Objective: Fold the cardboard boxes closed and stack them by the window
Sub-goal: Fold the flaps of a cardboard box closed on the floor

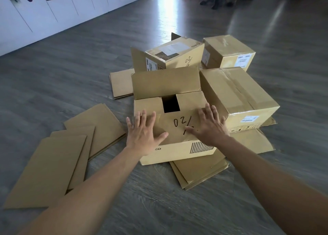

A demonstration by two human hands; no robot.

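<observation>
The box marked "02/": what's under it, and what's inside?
Flattened cardboard sticks out from under the box marked "02/". Both hands, left and right, press its near flap down. The gap shows only darkness, contents hidden.

The boxes (174, 124) are tan cardboard with black handwriting and black stripe blocks, two bear white barcode labels (249, 119), the floor (71, 71) is grey wood-grain, the cabinets (44, 9) white.

Grey wood-look floor (88, 66), white lockers (44, 9) along left wall, chair legs (216, 0) far back
</observation>
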